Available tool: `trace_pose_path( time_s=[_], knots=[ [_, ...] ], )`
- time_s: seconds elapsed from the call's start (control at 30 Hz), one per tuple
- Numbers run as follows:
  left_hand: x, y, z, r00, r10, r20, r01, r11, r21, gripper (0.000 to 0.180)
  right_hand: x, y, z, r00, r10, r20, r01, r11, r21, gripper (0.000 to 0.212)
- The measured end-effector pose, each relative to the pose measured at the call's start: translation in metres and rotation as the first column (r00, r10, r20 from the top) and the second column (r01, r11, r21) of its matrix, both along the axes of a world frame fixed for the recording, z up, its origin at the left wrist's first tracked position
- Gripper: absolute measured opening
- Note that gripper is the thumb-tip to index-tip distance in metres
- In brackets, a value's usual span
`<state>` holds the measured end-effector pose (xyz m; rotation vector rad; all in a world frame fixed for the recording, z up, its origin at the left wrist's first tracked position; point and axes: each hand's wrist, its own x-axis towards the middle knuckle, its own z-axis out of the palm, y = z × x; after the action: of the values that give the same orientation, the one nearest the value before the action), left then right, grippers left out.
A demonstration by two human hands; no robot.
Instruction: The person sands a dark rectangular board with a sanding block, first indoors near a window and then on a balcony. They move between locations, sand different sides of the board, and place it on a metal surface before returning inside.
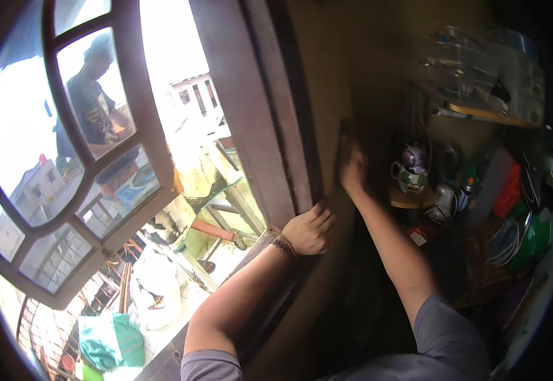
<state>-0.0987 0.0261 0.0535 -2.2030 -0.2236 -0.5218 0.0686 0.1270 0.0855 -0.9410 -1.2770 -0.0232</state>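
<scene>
Beside a dark wooden window frame (241, 95), my left hand (310, 232) rests with its fingers bent and close together, a beaded bracelet (283, 244) on the wrist. Its fingertips are turned from view, so what they grip cannot be made out. A plain brown upright surface (324, 95) runs alongside the frame; shadow hides whether it is wall or loose board. Further right and higher, my right hand (353, 166) lies along that surface's right edge, fingers stretched upward and somewhat blurred. Nothing shows in its grasp.
An opened glazed window sash (124, 213) swings out at left, reflecting a person (92, 95). Outside are a wooden stand (226, 209) and a turquoise cloth (111, 340). Dim shelves at right hold a round-headed figurine (413, 170), coiled cables (504, 244) and clear plastic containers (457, 60).
</scene>
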Motion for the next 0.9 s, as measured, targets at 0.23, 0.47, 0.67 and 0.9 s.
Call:
trace_pose_path(
  time_s=[0.23,0.47,0.67,0.9],
  knots=[
    [0.012,0.004,-0.003,0.999,-0.033,0.028,0.032,0.999,0.025,0.042,0.074,-0.028,-0.09,0.938,-0.082,-0.336,-0.006,0.968,-0.252,0.055],
    [0.004,-0.005,0.003,0.999,0.039,0.004,-0.039,0.999,-0.007,0.04,0.046,-0.157,0.027,0.58,0.311,-0.753,-0.466,0.885,0.006,0.046],
    [0.015,0.001,-0.011,0.91,-0.141,0.389,0.299,0.875,-0.382,0.043,-0.015,-0.177,0.042,0.507,0.602,-0.616,-0.829,0.537,-0.156,0.041],
    [0.009,0.001,-0.003,0.989,0.116,-0.088,-0.126,0.986,-0.106,0.052,0.068,-0.173,-0.033,0.429,0.432,-0.793,-0.818,0.557,-0.139,0.049]
  ],
)
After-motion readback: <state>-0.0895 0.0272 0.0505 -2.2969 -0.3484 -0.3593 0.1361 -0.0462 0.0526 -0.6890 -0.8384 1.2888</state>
